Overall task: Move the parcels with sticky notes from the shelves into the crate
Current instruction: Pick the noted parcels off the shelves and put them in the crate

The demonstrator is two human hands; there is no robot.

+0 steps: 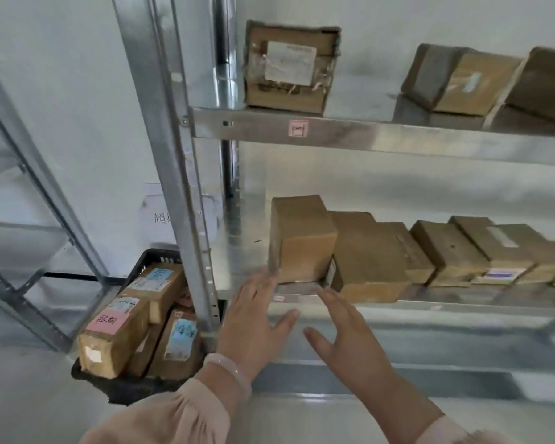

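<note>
Both hands, left hand (253, 318) and right hand (350, 338), reach open-palmed toward a plain brown parcel (302, 240) on the middle shelf (462, 307), beside a black crate (154, 261) holding sticky-noted parcels.

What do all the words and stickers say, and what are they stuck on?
Pink note on the front parcel in the crate: two handwritten characters, first seems "超", second unclear.
Blue notes on two other crate parcels: handwriting, too blurred.
Paper on the wall: starts "超", rest hidden by the post.
Pink tag on the upper shelf edge: one mark, unreadable.
White labels on the top-shelf box and a middle-shelf box: too blurred.
</note>
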